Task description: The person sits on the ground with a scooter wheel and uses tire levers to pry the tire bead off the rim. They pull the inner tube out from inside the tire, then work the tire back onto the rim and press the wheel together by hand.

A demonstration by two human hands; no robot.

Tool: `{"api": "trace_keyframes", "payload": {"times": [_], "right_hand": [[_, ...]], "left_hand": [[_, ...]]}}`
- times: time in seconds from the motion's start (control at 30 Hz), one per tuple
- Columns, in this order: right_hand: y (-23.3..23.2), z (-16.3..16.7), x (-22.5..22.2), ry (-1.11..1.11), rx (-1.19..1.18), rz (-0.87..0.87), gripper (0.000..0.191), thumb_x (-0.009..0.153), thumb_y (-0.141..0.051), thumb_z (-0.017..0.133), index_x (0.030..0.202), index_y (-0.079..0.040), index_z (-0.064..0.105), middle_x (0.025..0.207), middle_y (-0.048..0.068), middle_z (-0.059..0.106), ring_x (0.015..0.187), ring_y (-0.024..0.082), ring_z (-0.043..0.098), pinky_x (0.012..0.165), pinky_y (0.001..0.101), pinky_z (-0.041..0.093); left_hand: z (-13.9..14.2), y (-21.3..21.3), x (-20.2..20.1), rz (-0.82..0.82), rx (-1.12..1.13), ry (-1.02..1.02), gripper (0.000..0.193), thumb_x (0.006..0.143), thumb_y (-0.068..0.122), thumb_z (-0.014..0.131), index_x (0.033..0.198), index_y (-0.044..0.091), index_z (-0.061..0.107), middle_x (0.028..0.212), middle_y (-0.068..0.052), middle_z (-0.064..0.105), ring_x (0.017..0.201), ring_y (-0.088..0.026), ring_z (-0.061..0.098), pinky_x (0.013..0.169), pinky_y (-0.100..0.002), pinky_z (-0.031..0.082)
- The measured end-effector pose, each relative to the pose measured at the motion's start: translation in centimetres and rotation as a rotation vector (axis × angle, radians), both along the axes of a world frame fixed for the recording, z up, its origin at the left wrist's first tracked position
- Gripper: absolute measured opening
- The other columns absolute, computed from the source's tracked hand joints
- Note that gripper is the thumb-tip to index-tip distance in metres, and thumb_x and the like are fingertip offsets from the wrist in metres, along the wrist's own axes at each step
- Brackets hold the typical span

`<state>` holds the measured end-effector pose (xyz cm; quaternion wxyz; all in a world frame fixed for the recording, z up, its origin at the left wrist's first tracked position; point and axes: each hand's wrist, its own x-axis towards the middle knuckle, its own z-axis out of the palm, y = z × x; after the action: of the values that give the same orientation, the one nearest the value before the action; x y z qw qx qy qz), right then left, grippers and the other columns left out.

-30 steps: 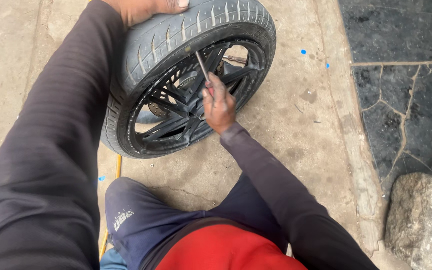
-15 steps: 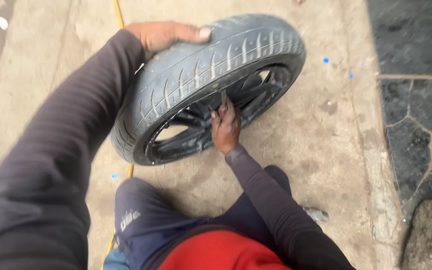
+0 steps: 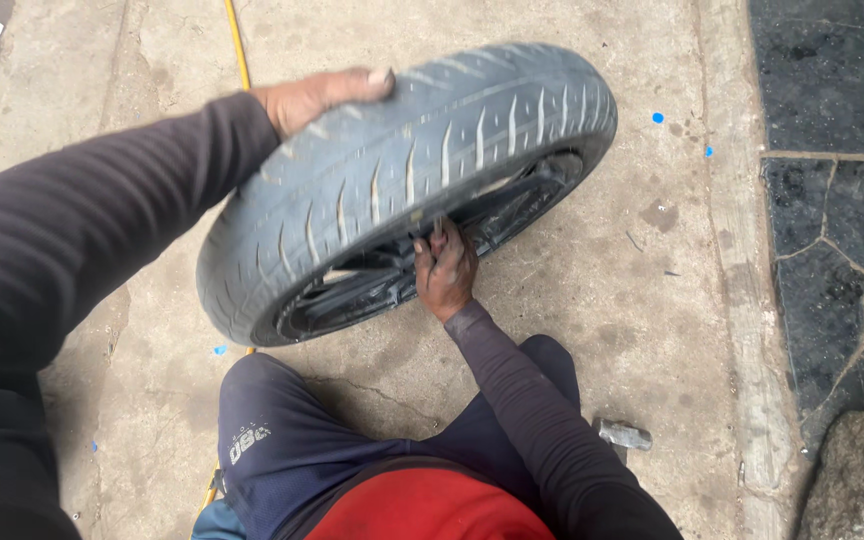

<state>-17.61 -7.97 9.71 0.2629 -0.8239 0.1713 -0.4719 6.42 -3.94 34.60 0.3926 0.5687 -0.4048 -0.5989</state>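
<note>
**Two hands on a tilted tire**

The left hand (image 3: 317, 97) lies flat and open on the top of the tire (image 3: 402, 180), fingers spread over the tread. It presses on the tire but does not wrap around it. The right hand (image 3: 444, 268) is closed at the lower edge of the tire, where the rubber meets the black wheel (image 3: 382, 285). It may be gripping a small tool, but the view is too dark there to tell.

The tire is tilted, with its far side lifted under the left hand and its near side down on the concrete floor (image 3: 592, 300) by the right hand. Behind the left hand a yellow hose (image 3: 237, 45) runs along the floor. Near the right elbow lies a small gray metal piece (image 3: 624, 435). Further out to the right is dark stone paving (image 3: 832, 150).
</note>
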Motion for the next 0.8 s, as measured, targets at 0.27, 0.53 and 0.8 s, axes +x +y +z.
{"api": "trace_keyframes", "payload": {"times": [0.27, 0.53, 0.8], "right_hand": [[0.4, -4.3, -3.5, 0.016, -0.108, 0.118, 0.028, 0.108, -0.021, 0.061, 0.118, -0.006, 0.040, 0.092, 0.010, 0.053, 0.087, 0.035, 0.057, 0.084, 0.0518, 0.047], [-2.1, 6.8, -12.9, 0.065, 0.489, 0.273, 0.021, 0.100, -0.004, 0.053, 0.119, -0.006, 0.060, 0.115, 0.014, 0.057, 0.104, 0.025, 0.059, 0.090, 0.0402, 0.054], [-17.6, 15.7, -20.9, 0.556, -0.708, -0.421, 0.022, 0.111, -0.016, 0.066, 0.091, -0.009, 0.061, 0.106, 0.012, 0.063, 0.109, 0.032, 0.053, 0.100, 0.0504, 0.038]], "left_hand": [[-0.3, 3.5, -3.9, -0.058, 0.110, 0.209, 0.105, 0.075, 0.071, 0.067, 0.151, 0.001, 0.047, 0.136, -0.025, 0.064, 0.117, -0.031, 0.067, 0.096, -0.044, 0.057], [-0.4, 4.9, -5.6, -0.116, 0.113, 0.178, 0.092, 0.083, 0.064, 0.067, 0.143, -0.006, 0.058, 0.127, -0.026, 0.067, 0.109, -0.030, 0.068, 0.094, -0.043, 0.057], [1.3, 3.5, -7.6, -0.117, 0.076, 0.012, 0.088, 0.079, 0.066, 0.063, 0.147, 0.010, 0.052, 0.136, -0.014, 0.066, 0.121, -0.025, 0.066, 0.098, -0.042, 0.055]]}}
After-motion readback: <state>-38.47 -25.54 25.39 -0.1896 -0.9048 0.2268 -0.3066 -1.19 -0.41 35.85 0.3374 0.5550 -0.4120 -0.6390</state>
